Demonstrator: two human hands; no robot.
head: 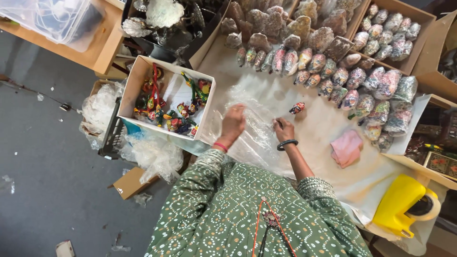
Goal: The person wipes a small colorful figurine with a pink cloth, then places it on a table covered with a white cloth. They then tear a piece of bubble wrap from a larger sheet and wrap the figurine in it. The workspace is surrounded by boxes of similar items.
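1. At your ten o'clock sits a white box (138, 85) of colourful figurines.
2. At four o'clock, a yellow tape dispenser (400, 204).
3. At three o'clock, a pink cloth (346, 147).

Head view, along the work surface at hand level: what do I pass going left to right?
White cardboard box of colourful figurines → left hand on clear plastic wrap → right hand → small colourful figurine → pink folded cloth → yellow tape dispenser.

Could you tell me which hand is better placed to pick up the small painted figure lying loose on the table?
Right. The right hand rests on the plastic sheet just below the small painted figure. The left hand is farther off, pressing the sheet nearer the white box.
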